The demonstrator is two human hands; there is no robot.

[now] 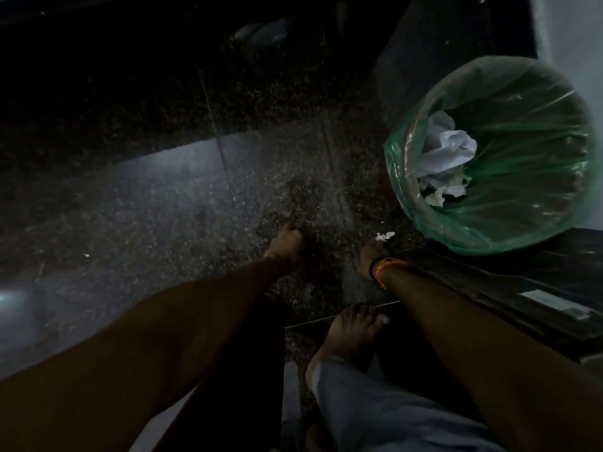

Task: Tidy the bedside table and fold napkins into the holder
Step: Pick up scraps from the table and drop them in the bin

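The view is dark and looks straight down at a speckled stone floor. My right hand (370, 256), with an orange and black band at the wrist, reaches down to the floor, and a small white paper scrap (385, 236) sticks out at its fingertips, apparently pinched. My left hand (287, 244) is also down at the floor to the left, fingers bunched and pointing down; what they hold, if anything, is lost in the dark. A bin lined with a green plastic bag (408, 177) stands to the right and holds crumpled white napkins (447, 154).
A dark piece of furniture (522, 288) runs along the right, just below the bin. My bare foot (352, 334) stands between my arms. Another tiny white scrap (86, 255) lies on the floor far left. A pale wall (574, 34) shows at top right.
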